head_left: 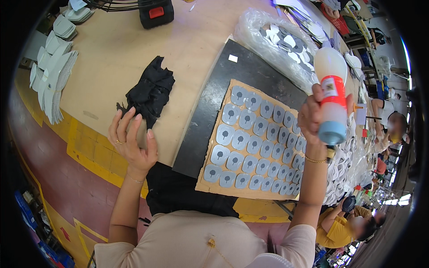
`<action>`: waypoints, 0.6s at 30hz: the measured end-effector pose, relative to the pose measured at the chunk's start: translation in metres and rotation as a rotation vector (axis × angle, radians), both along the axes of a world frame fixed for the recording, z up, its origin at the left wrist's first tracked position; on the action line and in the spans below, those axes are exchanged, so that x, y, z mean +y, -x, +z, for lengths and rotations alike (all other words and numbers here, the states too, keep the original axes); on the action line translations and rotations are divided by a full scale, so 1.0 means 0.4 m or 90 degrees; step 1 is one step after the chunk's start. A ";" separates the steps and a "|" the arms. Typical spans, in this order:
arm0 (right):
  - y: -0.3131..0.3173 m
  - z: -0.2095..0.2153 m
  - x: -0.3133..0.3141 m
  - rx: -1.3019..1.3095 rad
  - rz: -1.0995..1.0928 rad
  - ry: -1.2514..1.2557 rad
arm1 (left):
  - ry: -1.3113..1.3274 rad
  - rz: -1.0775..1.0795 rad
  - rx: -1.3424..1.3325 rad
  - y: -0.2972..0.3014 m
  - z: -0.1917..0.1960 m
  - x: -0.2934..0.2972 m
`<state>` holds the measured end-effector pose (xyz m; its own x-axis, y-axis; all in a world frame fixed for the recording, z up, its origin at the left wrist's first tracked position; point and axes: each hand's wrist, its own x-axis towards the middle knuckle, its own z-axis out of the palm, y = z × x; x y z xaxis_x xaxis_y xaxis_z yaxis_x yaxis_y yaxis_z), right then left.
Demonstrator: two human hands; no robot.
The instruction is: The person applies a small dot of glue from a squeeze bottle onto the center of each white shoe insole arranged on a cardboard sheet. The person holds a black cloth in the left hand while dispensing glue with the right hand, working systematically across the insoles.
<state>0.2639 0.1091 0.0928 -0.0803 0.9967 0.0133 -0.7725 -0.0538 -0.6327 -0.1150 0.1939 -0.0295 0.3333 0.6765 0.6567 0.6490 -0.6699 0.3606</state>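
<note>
My right hand (310, 119) is wrapped round a translucent plastic bottle (330, 67) with a red label. The bottle is raised at the right, its light-blue end pointing down toward me. On the left, my left hand (134, 142) has its fingers spread at the lower edge of a crumpled black cloth (154, 87); whether they touch it I cannot tell. Between my hands lies a brown cardboard sheet (203, 185) bearing rows of grey rounded pieces (238, 140), each with a dark mark in the middle. The cardboard rests on a black board (210, 102).
Behind the board sits a clear plastic bag (250, 27) of grey and white cut pieces. Stacks of white pieces (58, 85) line the table's left edge. A black device with a red button (156, 12) stands at the back. Other people (342, 230) are at the right.
</note>
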 end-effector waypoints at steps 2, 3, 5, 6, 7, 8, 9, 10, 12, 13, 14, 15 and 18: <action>0.001 0.017 0.003 0.037 -0.003 -0.024 | 0.000 0.001 0.000 -0.001 0.000 -0.001; 0.005 0.010 -0.004 -0.043 -0.144 0.041 | 0.000 0.001 0.000 0.000 0.000 -0.001; 0.043 -0.010 0.006 -0.425 -0.508 0.160 | 0.000 0.000 0.001 0.000 0.000 0.000; 0.039 -0.046 0.010 -0.490 -0.539 0.128 | 0.001 -0.001 0.002 0.000 0.000 0.000; 0.040 -0.049 0.007 -0.603 -0.536 0.123 | 0.003 -0.002 0.002 -0.001 0.001 0.001; 0.041 -0.054 0.009 -0.714 -0.526 0.117 | 0.002 -0.002 0.007 0.000 0.002 0.001; 0.046 -0.064 0.012 -0.725 -0.553 0.129 | 0.001 -0.002 0.011 0.000 0.003 0.001; 0.051 -0.063 0.017 -0.763 -0.538 0.124 | 0.000 -0.001 0.015 0.001 0.003 0.001; 0.061 -0.055 0.026 -0.841 -0.509 0.116 | 0.001 -0.001 0.010 0.002 -0.001 0.001; 0.073 -0.056 0.037 -0.835 -0.528 0.113 | 0.002 -0.001 0.008 0.003 -0.003 0.002; 0.076 -0.055 0.040 -0.837 -0.523 0.115 | 0.002 -0.002 0.006 0.003 -0.003 0.002; 0.077 -0.054 0.042 -0.838 -0.518 0.118 | 0.002 -0.003 0.004 0.003 -0.004 0.002; 0.077 -0.059 0.045 -0.851 -0.513 0.120 | 0.004 -0.003 0.004 0.002 -0.003 0.002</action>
